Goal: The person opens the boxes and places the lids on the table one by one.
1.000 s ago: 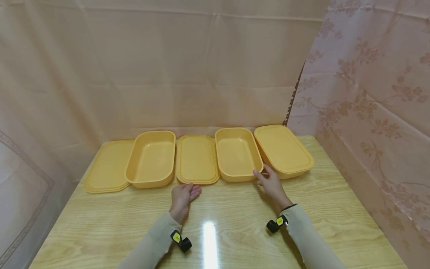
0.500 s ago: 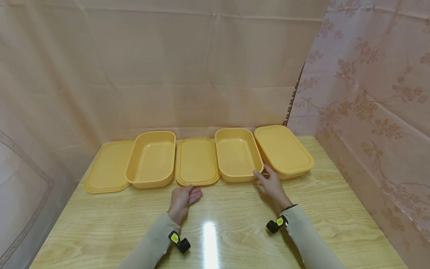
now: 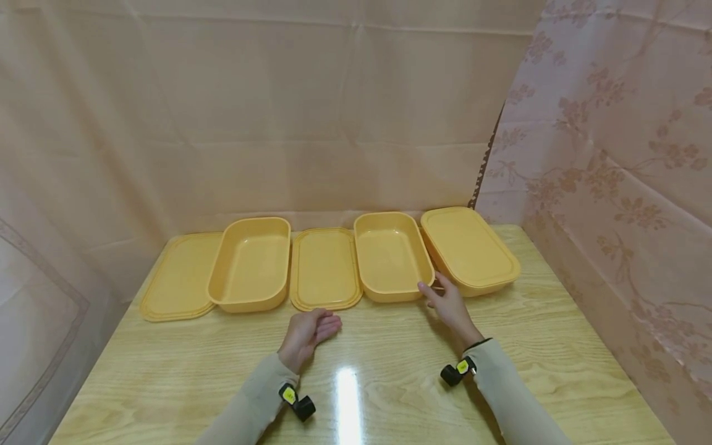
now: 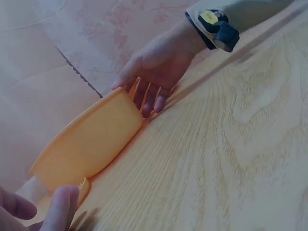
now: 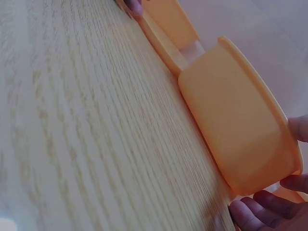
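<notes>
Five yellow pieces stand in a row at the back of the wooden table. My right hand grips the near right corner of an open container, thumb on the rim, fingers down its outer wall; the left wrist view shows those fingers against the container. A closed, lidded container sits just right of it. My left hand lies relaxed on the table, empty, just in front of a flat lid.
Another open container and a second flat lid lie at the left of the row. Beige cloth hangs behind, and a flowered curtain closes off the right side. The table's left edge drops off near the far-left lid.
My left hand has drawn back from the middle lid, toward me and slightly right. The open container under my right hand has shifted a little to the left.
</notes>
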### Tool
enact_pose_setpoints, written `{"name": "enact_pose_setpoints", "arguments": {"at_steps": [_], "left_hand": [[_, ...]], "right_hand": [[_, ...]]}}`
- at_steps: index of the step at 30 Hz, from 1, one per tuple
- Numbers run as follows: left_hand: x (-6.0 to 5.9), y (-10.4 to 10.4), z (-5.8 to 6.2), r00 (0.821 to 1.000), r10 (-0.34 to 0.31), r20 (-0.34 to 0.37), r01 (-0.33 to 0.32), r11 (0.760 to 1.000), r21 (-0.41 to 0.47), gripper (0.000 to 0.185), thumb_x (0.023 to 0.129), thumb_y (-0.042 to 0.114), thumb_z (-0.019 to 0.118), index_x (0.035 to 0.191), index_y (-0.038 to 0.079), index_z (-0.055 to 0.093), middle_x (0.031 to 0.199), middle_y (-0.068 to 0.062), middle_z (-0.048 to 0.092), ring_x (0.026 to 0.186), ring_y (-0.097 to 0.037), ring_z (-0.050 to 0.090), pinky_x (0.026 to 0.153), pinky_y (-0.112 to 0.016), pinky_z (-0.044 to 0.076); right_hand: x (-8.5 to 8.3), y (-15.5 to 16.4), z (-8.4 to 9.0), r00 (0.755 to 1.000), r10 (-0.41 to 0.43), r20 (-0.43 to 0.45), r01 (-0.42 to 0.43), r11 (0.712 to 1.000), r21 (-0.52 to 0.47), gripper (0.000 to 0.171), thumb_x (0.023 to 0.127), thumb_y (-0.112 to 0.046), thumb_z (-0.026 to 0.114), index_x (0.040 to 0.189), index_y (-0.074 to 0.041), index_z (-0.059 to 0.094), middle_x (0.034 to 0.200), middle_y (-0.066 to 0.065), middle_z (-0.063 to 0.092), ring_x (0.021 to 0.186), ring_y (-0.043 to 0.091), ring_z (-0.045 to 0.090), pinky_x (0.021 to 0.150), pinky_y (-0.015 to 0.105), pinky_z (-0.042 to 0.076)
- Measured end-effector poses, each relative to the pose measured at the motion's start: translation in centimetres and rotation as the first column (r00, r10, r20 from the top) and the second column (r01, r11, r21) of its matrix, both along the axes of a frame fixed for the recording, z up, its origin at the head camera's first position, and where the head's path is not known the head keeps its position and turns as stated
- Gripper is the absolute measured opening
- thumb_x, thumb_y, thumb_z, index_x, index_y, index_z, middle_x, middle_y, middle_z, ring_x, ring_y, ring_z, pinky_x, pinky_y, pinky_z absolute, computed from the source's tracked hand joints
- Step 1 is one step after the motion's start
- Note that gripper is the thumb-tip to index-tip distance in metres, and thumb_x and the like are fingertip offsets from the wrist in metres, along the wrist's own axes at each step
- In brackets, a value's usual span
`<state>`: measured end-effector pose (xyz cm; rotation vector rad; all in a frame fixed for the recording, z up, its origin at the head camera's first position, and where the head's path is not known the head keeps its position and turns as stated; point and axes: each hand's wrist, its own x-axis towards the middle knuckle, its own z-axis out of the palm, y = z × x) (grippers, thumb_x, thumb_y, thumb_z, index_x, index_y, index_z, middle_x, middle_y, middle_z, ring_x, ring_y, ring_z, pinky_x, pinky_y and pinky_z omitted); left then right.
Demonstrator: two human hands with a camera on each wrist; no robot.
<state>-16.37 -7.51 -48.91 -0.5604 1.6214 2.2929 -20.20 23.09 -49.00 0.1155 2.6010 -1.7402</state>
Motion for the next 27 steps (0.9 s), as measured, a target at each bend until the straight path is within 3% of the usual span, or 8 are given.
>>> {"name": "enact_pose_setpoints", "arguments": {"at_steps": [6, 13, 19, 27], "left_hand": [[-0.1, 0.5, 0.3, 0.997, -0.069, -0.042, 0.066, 0.996, -0.052, 0.033, 0.096, 0.006, 0.052, 0.121, -0.015, 0.057, 0.097, -0.022, 0.073, 0.076, -0.018, 0.073, 0.073, -0.030, 0.061], [-0.6, 1.6, 0.3, 0.973, -0.178, -0.149, 0.154, 0.975, -0.160, 0.033, 0.100, 0.012, 0.050, 0.122, -0.011, 0.058, 0.105, -0.024, 0.070, 0.080, -0.014, 0.070, 0.075, -0.028, 0.059], [-1.0, 2.9, 0.4, 0.951, -0.211, -0.225, 0.151, 0.955, -0.256, 0.027, 0.099, 0.006, 0.050, 0.115, -0.013, 0.060, 0.106, -0.027, 0.067, 0.078, -0.012, 0.067, 0.073, -0.025, 0.059], [-1.9, 3.9, 0.5, 0.939, -0.203, -0.279, 0.110, 0.943, -0.315, 0.026, 0.097, 0.006, 0.054, 0.117, -0.009, 0.061, 0.110, -0.027, 0.065, 0.083, -0.017, 0.065, 0.076, -0.028, 0.057]], "right_hand": [[0.1, -0.2, 0.2, 1.000, -0.007, -0.004, 0.007, 1.000, 0.000, 0.061, 0.097, -0.032, 0.059, 0.148, -0.004, 0.039, 0.129, 0.024, 0.058, 0.108, 0.027, 0.061, 0.077, 0.026, 0.057], [0.2, -0.5, 0.4, 1.000, -0.008, 0.003, 0.008, 1.000, -0.007, 0.062, 0.097, -0.031, 0.060, 0.147, -0.001, 0.039, 0.127, 0.025, 0.056, 0.106, 0.026, 0.060, 0.078, 0.029, 0.057], [0.2, -0.6, 0.3, 1.000, -0.014, 0.019, 0.014, 1.000, 0.003, 0.061, 0.097, -0.029, 0.060, 0.146, 0.000, 0.039, 0.128, 0.023, 0.054, 0.111, 0.030, 0.057, 0.080, 0.027, 0.056], [-0.2, -0.4, 0.4, 1.000, 0.016, 0.001, -0.016, 0.999, 0.030, 0.056, 0.098, -0.032, 0.059, 0.140, 0.002, 0.045, 0.118, 0.019, 0.055, 0.101, 0.023, 0.058, 0.074, 0.023, 0.052]]}}
